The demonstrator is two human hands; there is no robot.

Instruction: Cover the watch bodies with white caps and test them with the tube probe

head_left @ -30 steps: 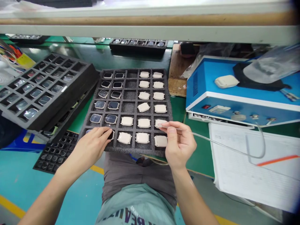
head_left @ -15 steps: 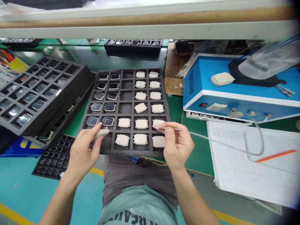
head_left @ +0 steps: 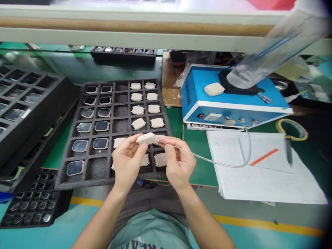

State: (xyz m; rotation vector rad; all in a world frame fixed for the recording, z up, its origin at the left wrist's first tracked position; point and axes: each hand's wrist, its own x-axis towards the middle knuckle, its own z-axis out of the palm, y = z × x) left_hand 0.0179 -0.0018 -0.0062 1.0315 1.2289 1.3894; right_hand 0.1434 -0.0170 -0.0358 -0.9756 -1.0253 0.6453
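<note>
Left hand [head_left: 127,159] raised, grip pinching 1 watch case [head_left: 146,138], right hand [head_left: 181,162] pinching clear tube [head_left: 207,159]

Bright, cool light, and we had it spread fairly evenly! Glare streaked the green counter [head_left: 55,65], pale reflections caught the dark screens [head_left: 75,167], and soft shadows filled the tray [head_left: 97,184]. The papers [head_left: 261,183] went nearly white, their print smeared. Out wide, we got a bowed shelf [head_left: 103,38], blur, and darkened right-hand corners.
</note>
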